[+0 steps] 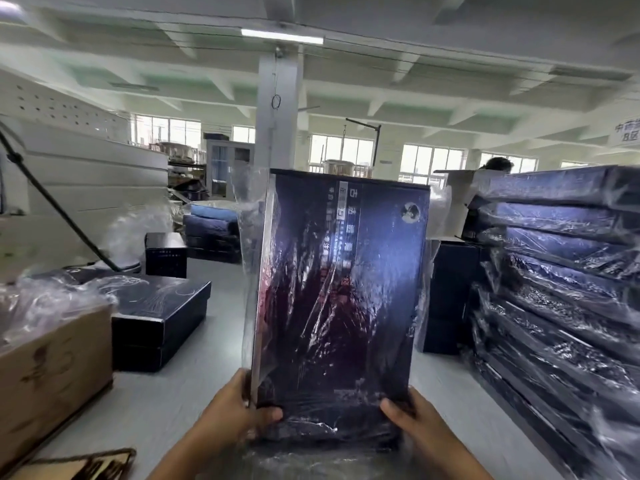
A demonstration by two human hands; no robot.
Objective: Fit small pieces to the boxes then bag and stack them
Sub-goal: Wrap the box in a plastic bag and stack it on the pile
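Observation:
A large dark blue printed box (341,292) stands upright in front of me, wrapped in a clear plastic bag (249,237) whose loose film sticks out at the top and sides. My left hand (239,408) grips the box's lower left corner, thumb on the front face. At the lower right corner my right hand (414,415) holds it the same way. Both hands keep the box raised above the grey table (194,382).
A tall stack of bagged dark boxes (561,306) fills the right side. An unbagged dark box (162,313) lies at left beside a cardboard carton (52,375) with plastic film on it. More dark boxes (446,292) stand behind. A person's head (498,165) shows far right.

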